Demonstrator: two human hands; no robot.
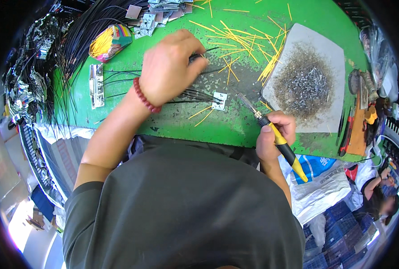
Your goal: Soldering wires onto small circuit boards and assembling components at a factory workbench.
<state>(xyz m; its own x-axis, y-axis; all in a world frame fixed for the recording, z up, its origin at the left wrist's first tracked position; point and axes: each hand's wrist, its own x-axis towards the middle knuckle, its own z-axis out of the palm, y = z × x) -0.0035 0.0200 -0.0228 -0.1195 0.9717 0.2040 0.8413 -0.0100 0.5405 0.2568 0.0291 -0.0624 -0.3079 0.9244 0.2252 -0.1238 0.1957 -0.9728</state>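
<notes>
My right hand grips a yellow-and-black soldering iron, its metal tip pointing up and left toward a small white circuit board. Several black wires run from that board leftward under my left wrist. Slightly blurred, my left hand is closed with thumb and forefinger together around dark wires, whose ends stick out to its right. A red bead bracelet circles that wrist. Beyond my left forearm lies a silver metal part with black wires leading from it.
Thin yellow sticks are scattered on the green table. A grey board with metal debris lies right, beside hand tools. Far left are a bundle of black wires, a bag of yellow sticks and stacked circuit boards. Another person sits far right.
</notes>
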